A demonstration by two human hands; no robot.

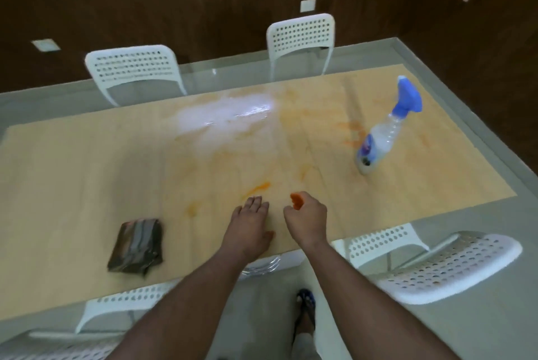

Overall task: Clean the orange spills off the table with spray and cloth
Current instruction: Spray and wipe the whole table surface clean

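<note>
Orange smears (257,187) on table (87,173), blue-topped spray bottle (385,129) upright (far right), folded dark cloth (136,245) near-left

Both forearms (186,295) were bare, with no sleeves, watch or bracelet in view. The left hand (247,228) and right hand (308,220) wore no gloves or rings. One foot (304,316) below wore a dark strapped sandal with blue on it.

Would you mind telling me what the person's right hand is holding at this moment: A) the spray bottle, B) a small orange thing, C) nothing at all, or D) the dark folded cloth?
B: the right hand is curled round a small orange thing, while the spray bottle stands apart on the table and the dark folded cloth lies untouched.
</note>
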